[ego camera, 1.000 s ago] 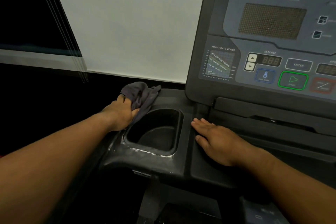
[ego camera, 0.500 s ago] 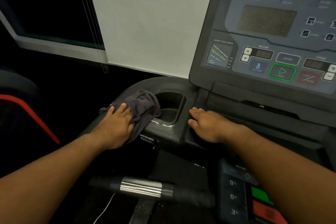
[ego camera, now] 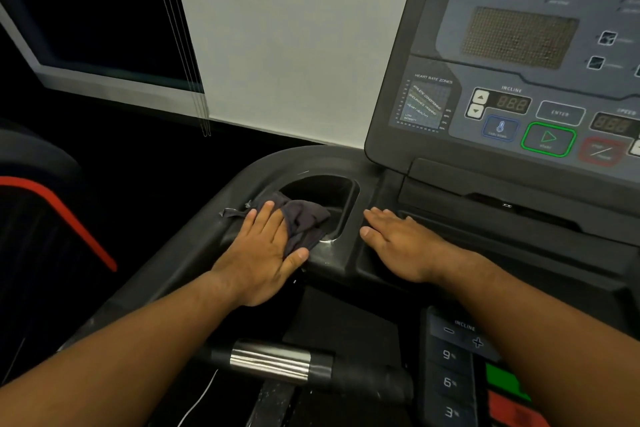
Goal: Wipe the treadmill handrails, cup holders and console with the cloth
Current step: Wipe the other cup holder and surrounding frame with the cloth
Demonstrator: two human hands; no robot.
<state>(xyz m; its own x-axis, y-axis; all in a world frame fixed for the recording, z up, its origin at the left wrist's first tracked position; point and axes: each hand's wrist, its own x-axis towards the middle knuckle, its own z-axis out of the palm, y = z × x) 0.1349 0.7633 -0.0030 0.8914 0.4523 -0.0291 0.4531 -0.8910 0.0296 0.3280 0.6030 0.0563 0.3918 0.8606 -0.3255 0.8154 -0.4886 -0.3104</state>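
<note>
Below console (ego camera: 519, 45) | left hand (ego camera: 258, 253) flat on cloth (ego camera: 304, 222) at cup holder (ego camera: 325, 189) | right hand (ego camera: 398, 243) flat

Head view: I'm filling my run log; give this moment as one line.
left hand presses cloth on cup holder rim | right hand flat beside holder | console untouched

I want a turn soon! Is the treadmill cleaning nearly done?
Not yet. The cup holder rim shines wet, so it looks wiped. The left hand presses the cloth on its left edge; the right hand rests flat beside it. The console and handrail show no wet marks, so probably remain.
</note>
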